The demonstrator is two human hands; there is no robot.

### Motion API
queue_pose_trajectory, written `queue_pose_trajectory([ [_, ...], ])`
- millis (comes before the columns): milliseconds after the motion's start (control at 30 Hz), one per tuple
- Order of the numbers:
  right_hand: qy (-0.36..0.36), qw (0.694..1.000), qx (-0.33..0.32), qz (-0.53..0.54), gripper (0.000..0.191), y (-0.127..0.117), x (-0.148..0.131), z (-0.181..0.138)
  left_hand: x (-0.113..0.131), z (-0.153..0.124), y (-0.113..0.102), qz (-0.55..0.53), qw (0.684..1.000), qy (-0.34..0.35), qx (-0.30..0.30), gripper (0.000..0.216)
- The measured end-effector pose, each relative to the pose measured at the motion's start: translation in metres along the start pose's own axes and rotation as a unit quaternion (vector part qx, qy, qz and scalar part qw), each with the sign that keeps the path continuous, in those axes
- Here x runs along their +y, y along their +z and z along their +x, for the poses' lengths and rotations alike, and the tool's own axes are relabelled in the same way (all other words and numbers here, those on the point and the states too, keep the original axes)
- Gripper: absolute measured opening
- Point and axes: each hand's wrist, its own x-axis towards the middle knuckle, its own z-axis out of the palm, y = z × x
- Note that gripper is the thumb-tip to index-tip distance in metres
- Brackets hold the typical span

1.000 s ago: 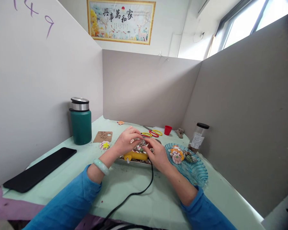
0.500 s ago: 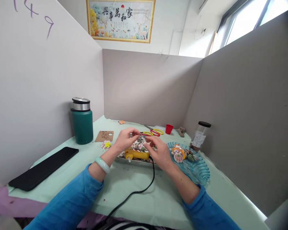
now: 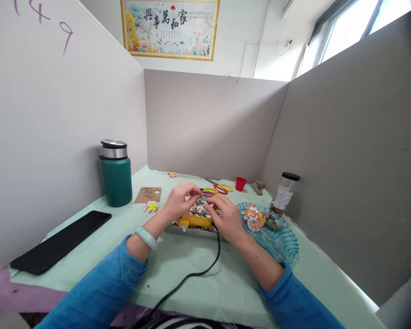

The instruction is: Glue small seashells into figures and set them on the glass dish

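My left hand (image 3: 182, 201), with a pale green bangle (image 3: 146, 237) at its wrist, is pinched closed over the tray of shells. Thumb and forefinger meet on something too small to make out. Facing it, my right hand (image 3: 226, 217) has its thumb and fingertips drawn together close to the left fingertips; what they grip is hidden. Just below both hands a yellow hot glue gun (image 3: 196, 221) lies across the tray (image 3: 188, 231), its nozzle to the left. Mixed small shells (image 3: 200, 209) fill the tray, partly covered by my hands.
A blue glass plate (image 3: 286, 242) with shell pieces (image 3: 254, 220) is at right, near a tilted jar (image 3: 283, 196). Scissors (image 3: 221, 188) and a red cup (image 3: 240, 184) lie behind. A green bottle (image 3: 116, 180) and black phone-like slab (image 3: 61, 242) are at left. A black cord (image 3: 192, 275) crosses the front.
My right fingertips have come slightly closer to my left ones. The whole view has shifted a little; the glue gun and tray stay in place.
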Motion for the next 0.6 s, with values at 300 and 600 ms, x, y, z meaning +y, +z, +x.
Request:
queue_pose_trajectory([
  [300, -0.003, 1.000, 0.001, -0.001, 0.018, 0.0022, 0.0027, -0.0006, -0.0031, -0.0014, 0.0013, 0.085, 0.995, 0.058, -0.011, 0.007],
  [600, -0.015, 1.000, -0.004, -0.006, 0.017, 0.0039, 0.0081, -0.0015, -0.0046, -0.0047, 0.0044, 0.115, 0.988, 0.101, -0.005, 0.010],
])
